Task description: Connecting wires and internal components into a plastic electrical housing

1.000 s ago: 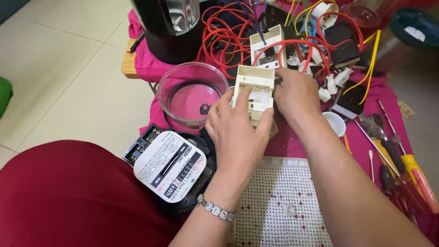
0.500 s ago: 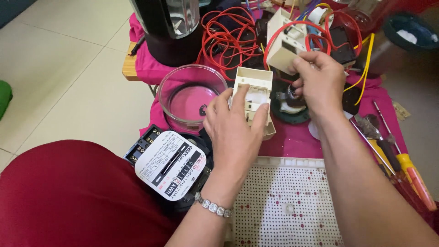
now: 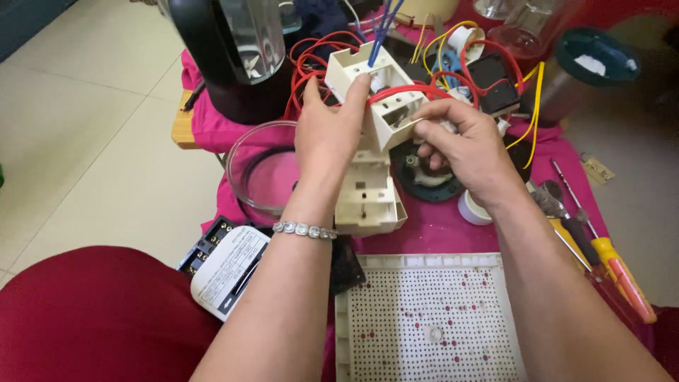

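Observation:
Both hands are raised over a pink-covered table. My left hand [image 3: 327, 134], with a bracelet on the wrist, grips the left side of a white plastic electrical housing [image 3: 375, 88] that has red and blue wires running into it. My right hand [image 3: 463, 145] holds the same housing from the right, fingers pinching near a red wire [image 3: 403, 90]. Below the hands, a second cream plastic housing [image 3: 368, 198] rests on the table.
A clear glass bowl [image 3: 247, 166] stands left of the hands, and a black kettle [image 3: 233, 56] behind it. A white perforated board [image 3: 424, 318] lies in front, an electric meter [image 3: 223, 269] at lower left, and screwdrivers [image 3: 608, 262] at right. A tangle of wires [image 3: 318, 56] fills the back.
My right hand lifted the wired white housing from the tangle. My left hand left the cream housing on the table and rose to grip the wired one too.

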